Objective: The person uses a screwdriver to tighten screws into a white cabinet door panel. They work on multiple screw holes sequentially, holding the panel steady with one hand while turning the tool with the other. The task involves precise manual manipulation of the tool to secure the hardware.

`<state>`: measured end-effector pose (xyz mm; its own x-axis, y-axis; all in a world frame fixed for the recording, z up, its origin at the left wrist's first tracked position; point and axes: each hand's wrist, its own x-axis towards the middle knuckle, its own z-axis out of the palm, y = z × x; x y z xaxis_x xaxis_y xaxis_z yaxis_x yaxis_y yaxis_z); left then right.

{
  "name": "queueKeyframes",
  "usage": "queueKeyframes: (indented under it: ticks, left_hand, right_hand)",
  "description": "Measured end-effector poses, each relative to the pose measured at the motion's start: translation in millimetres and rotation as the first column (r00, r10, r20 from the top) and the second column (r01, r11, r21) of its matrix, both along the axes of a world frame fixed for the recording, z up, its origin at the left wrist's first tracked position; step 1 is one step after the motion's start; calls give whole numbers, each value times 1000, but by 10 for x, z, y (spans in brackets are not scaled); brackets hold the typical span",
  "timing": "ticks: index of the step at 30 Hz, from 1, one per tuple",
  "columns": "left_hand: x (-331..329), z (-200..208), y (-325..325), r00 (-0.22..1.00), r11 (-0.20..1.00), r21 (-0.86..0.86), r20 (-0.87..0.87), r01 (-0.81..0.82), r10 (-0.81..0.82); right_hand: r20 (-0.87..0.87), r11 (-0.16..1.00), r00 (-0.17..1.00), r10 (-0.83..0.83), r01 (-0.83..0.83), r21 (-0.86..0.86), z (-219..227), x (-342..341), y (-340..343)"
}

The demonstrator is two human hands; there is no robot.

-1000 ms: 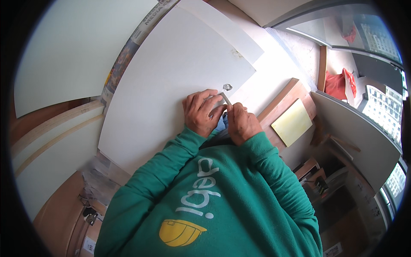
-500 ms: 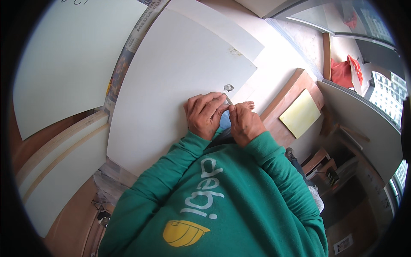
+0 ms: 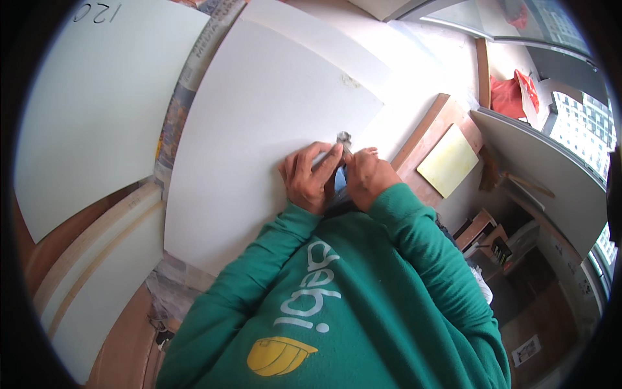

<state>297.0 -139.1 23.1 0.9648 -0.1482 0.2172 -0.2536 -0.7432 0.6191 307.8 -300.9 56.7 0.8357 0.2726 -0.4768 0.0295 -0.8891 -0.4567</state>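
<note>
A white panel (image 3: 259, 123) lies in front of me. Close to its right edge sits a small shiny metal fitting (image 3: 344, 137), which looks like a cabinet hinge. My left hand (image 3: 310, 176) rests by that edge, thumb and forefinger closed at the near end of the hinge. Right beside it, my right hand (image 3: 368, 176) is closed with curled fingers against the same end. My fingers cover that part, so whether the right hand holds something more cannot be made out.
Another white panel (image 3: 103, 117) with handwriting lies at left, past a printed strip (image 3: 178, 113). Edge-on boards (image 3: 103, 259) stand below it. To the right, a pale yellow square sheet (image 3: 448, 161) lies on brown board. A red bag (image 3: 512, 96) is near the window.
My hands stay at the hinge, with the fingers shifted slightly and the right hand turned a little. The grey arm of the hinge shows less now. The whole view has shifted slightly.
</note>
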Motion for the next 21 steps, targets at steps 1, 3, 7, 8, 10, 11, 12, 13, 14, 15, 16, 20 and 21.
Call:
queueKeyframes:
  ticks: [1,3,7,8,10,11,12,13,14,15,16,20,21]
  left_hand:
    - [-49,-4,8,1000,1000,-27,-20,-13,12]
    - [-79,24,22,997,999,-42,-72,-23,20]
    - [-39,-13,48,994,993,-95,-92,-74,65]
    - [-60,5,39,992,994,-92,-109,-65,55]
    - [-41,27,15,993,997,-69,-118,-40,32]
    - [-23,54,12,993,999,-48,-115,-21,15]
    - [-4,84,7,994,1000,-27,-113,-2,-1]
    - [44,101,-1,995,1000,-14,-104,5,-6]
    - [138,114,-11,996,1000,1,-89,14,-14]
    - [203,122,-20,997,1000,16,-74,24,-22]
    - [230,127,-25,996,998,37,-64,60,-57]
    - [347,259,-36,985,979,125,-80,159,-150]
    - [354,297,-56,982,975,143,-102,170,-156]
  right_hand:
    - [-12,999,999,32,-32,-1,36,-3,-11]
    - [-172,998,985,-27,36,47,150,2,-18]
    - [-354,935,880,-318,353,38,661,161,-32]
    - [-288,935,904,-315,348,69,726,107,-159]
    - [-182,934,930,-319,341,105,805,95,-399]
    - [-149,932,932,-329,346,108,839,83,-499]
    - [-116,930,934,-339,351,111,869,72,-569]
    - [-130,922,921,-367,379,84,895,73,-611]
    - [-138,911,907,-397,408,60,921,81,-646]
    - [-145,899,892,-428,437,37,939,74,-674]
    - [-129,899,894,-429,437,36,931,29,-698]
    - [-128,900,897,-424,433,54,972,-96,-662]
    - [-148,902,897,-416,428,58,995,-106,-635]
